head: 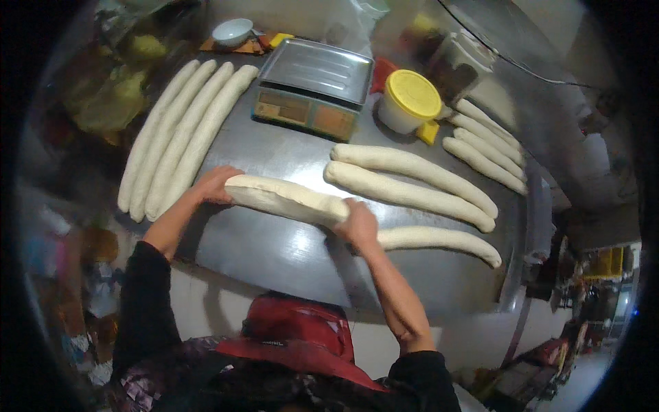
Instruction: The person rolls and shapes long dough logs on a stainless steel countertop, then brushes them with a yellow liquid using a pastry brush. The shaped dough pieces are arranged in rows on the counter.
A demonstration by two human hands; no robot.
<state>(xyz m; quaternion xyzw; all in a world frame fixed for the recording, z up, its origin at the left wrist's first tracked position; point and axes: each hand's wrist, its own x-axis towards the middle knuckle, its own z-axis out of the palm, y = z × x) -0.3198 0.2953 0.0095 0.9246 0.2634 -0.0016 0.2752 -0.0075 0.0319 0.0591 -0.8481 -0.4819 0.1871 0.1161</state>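
Stretched between my two hands is a thick piece of dough (280,198) with a seam or fold along its front side. My left hand (219,186) grips its left end, and my right hand (359,222) grips its right end. Several long dough ropes (177,134) lie side by side to the left of my left hand. Two more ropes (412,188) rest close together beyond my right hand. Another rope (440,239) extends rightward from behind my right hand; its left end is hidden.
A metal-topped table (247,257) bears a digital scale (316,72), a white tub with a yellow lid (412,95) and a white bowl (232,32) at the back. Several shorter dough ropes (484,162) lie at the far right. A cable (520,67) runs above the back right.
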